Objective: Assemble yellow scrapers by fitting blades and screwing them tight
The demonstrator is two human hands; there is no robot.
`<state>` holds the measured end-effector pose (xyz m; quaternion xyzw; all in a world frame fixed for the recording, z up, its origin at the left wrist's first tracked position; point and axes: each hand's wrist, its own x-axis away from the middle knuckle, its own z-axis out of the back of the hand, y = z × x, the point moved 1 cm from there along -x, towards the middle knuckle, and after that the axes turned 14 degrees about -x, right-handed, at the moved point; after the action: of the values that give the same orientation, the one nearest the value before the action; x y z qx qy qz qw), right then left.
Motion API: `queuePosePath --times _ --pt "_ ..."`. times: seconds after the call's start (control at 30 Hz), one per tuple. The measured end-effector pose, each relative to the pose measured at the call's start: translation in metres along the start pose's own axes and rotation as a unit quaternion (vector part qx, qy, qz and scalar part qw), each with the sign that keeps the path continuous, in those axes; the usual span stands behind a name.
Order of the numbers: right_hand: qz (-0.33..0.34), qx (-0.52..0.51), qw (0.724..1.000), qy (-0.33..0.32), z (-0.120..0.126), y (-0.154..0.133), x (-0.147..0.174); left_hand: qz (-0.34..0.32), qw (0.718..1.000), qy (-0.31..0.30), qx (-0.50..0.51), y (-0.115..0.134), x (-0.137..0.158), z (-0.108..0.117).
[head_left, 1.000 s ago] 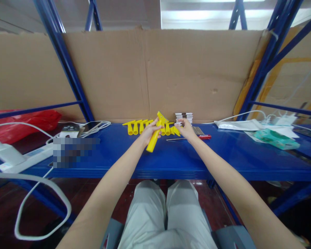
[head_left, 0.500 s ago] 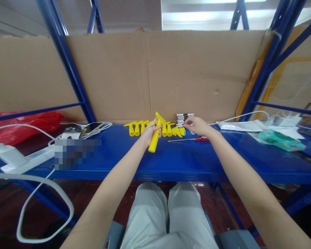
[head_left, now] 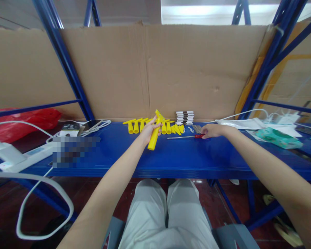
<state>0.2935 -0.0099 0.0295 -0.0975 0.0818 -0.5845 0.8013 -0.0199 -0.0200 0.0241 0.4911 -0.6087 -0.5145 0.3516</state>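
Note:
My left hand (head_left: 149, 131) is closed round the handle of a yellow plastic scraper (head_left: 153, 140), its wide head tilted up and away. At the right, my right hand (head_left: 213, 130) has its fingers closed on the red handle of a screwdriver (head_left: 182, 138) lying on the blue shelf (head_left: 119, 152). Behind the left hand stands a row of similar yellow scrapers (head_left: 136, 128). Several small yellow wedge-shaped pieces (head_left: 177, 129) lie to their right, beside small silvery screws (head_left: 191, 129). Near the right fingertips lies a small grey flat piece (head_left: 197, 129).
A stack of small white-and-brown packets (head_left: 185, 118) stands against the cardboard panel (head_left: 197, 69). On the left are a red plastic bag (head_left: 23, 124), a white power strip (head_left: 28, 157) and cables. A green tissue pack (head_left: 280, 137) lies at the right.
My right hand has moved right and slightly down, from beside the packets and wedge pieces to the screwdriver's handle. My left hand still holds the scraper in about the same place.

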Motion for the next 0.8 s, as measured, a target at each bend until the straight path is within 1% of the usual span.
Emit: queuePosePath --times 0.1,0.23,0.4,0.5,0.67,0.8 --pt "0.030 -0.002 0.999 0.023 -0.006 0.002 0.000 0.001 1.000 -0.003 0.003 0.000 0.000 0.000" --pt "0.038 -0.013 0.998 0.046 -0.010 0.002 -0.003 0.002 1.000 -0.007 0.012 -0.001 0.000 0.000" --pt "0.068 -0.055 0.995 0.046 -0.017 -0.003 -0.012 0.008 1.000 -0.003 0.026 -0.002 0.000 0.000" --pt "0.063 -0.083 0.994 0.038 -0.024 -0.009 -0.013 0.012 1.000 -0.001 0.015 -0.001 0.000 -0.001" --pt "0.056 -0.124 0.989 0.065 -0.035 -0.020 -0.003 0.005 1.000 0.004 -0.004 -0.001 0.001 -0.001" --pt "0.057 -0.116 0.988 0.088 -0.041 -0.024 0.002 0.011 1.000 -0.003 0.007 -0.002 0.000 0.000"
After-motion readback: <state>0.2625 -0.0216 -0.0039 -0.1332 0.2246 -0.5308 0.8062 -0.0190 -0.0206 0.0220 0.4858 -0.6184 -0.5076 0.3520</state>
